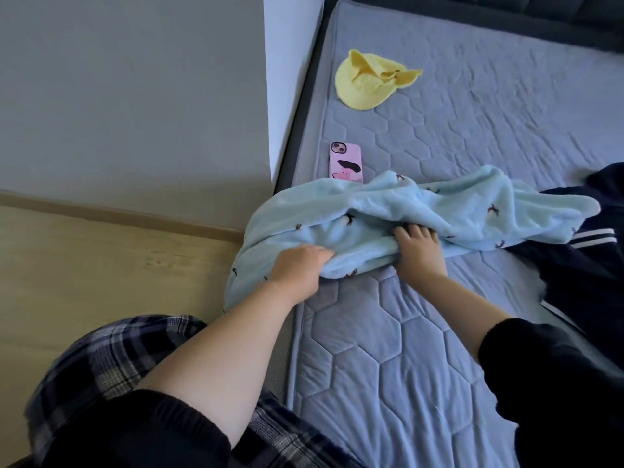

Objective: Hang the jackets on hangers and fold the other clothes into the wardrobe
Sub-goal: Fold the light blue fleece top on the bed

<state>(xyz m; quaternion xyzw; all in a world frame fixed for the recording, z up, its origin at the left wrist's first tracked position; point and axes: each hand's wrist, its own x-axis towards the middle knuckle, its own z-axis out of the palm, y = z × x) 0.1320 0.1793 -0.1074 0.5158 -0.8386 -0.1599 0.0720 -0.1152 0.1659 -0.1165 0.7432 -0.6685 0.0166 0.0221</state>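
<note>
Found the fleece (422, 211) bunched on the mattress (388, 366), 1 end spilling over the side toward the floor (101, 265); judged it 1 of the clothes to fold rather than hang, though could not tell its cut from the heap. Gripped its near hem with the left hand (300, 265), fingers curled tight round a fistful of cloth, wrist bent, forearm stretched straight out from the body. Dug the right hand (417, 246) in further along the same hem, fingers spread and bent into a fold, thumb hidden; could not tell whether pinching the cloth or only pressing it. Set the 2 hands apart along 1 edge, most likely to draw the cloth taut and flat for a 1st fold. Noted a jacket (580, 258) touching the fleece's right end, dark with white stripes, probably left there to wait for a hanger. Noted a phone (345, 162) just behind the fleece, its lower end meeting the cloth, and a cap (368, 82) well behind the fleece, both out of the folding space. Saw no wardrobe and no hanger near the fleece.
</note>
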